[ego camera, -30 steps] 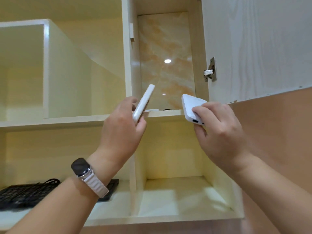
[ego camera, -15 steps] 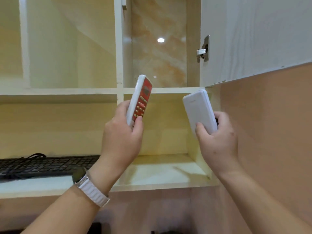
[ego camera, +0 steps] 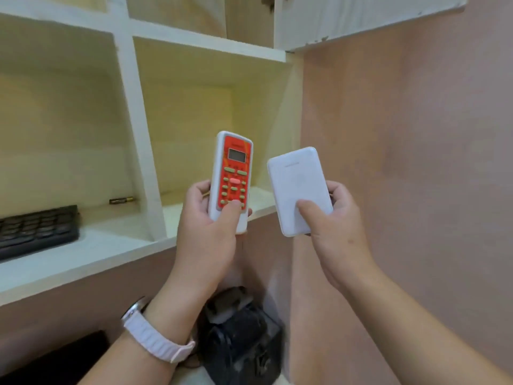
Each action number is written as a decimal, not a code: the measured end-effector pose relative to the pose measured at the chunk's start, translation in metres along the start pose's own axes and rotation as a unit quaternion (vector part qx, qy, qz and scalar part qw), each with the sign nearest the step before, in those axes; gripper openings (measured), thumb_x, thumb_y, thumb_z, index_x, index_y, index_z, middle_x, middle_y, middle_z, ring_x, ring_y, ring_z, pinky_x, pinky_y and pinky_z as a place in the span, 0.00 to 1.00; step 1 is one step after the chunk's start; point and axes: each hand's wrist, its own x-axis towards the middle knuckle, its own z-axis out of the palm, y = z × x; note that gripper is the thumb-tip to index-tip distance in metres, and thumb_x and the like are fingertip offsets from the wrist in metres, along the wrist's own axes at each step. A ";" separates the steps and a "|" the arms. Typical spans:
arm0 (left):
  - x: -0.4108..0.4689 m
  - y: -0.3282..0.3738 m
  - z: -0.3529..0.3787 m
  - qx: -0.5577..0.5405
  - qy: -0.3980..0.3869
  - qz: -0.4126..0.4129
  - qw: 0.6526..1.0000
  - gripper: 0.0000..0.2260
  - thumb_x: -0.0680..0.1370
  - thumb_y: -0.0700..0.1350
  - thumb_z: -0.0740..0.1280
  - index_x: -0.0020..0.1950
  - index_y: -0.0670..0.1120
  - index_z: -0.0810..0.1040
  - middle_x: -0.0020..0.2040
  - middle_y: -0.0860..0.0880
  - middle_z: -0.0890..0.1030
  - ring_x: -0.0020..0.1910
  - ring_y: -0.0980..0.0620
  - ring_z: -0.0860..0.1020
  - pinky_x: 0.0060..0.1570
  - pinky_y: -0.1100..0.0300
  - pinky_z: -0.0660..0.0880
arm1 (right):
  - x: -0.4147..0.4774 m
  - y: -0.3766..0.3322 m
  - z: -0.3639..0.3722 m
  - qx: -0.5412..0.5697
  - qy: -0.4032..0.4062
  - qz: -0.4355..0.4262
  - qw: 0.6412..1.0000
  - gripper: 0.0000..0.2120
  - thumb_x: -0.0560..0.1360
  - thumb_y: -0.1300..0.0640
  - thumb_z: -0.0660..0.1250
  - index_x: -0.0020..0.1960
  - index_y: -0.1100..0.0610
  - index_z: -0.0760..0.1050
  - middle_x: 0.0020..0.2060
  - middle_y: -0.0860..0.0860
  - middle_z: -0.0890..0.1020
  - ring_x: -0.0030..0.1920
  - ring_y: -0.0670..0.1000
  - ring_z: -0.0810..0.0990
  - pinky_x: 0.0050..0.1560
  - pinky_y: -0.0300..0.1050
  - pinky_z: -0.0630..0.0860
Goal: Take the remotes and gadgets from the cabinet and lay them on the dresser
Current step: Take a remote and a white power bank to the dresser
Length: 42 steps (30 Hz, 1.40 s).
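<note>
My left hand (ego camera: 206, 232) grips a white remote with a red face (ego camera: 231, 176), held upright with its buttons toward me and my thumb on its lower keys. My right hand (ego camera: 337, 232) grips a flat white gadget (ego camera: 297, 184), a rounded rectangular box, thumb pressed on its front. Both are held in front of the white cabinet (ego camera: 133, 112), below its lower shelf edge, side by side and a little apart.
A black keyboard (ego camera: 36, 229) lies on the cabinet's lower shelf at the left, with a small battery (ego camera: 122, 200) behind it. A cabinet door (ego camera: 361, 15) hangs open at the top right. A dark black object (ego camera: 238, 337) sits below my hands. A pink wall (ego camera: 416, 162) fills the right side.
Both hands have come down and away from the upper shelf with the remote and the white gadget. The remote has turned so its red face points at me. My view has tilted downward.
</note>
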 end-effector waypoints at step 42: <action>-0.641 0.236 0.147 -0.202 -0.669 -0.233 0.676 0.12 0.79 0.35 0.61 0.58 0.49 0.71 0.51 0.47 0.81 0.41 0.49 0.85 0.34 0.54 0.79 | -0.673 -0.274 -0.392 -0.179 0.638 0.121 0.739 0.10 0.72 0.63 0.66 0.51 0.51 0.73 0.47 0.52 0.80 0.44 0.54 0.79 0.40 0.51 0.75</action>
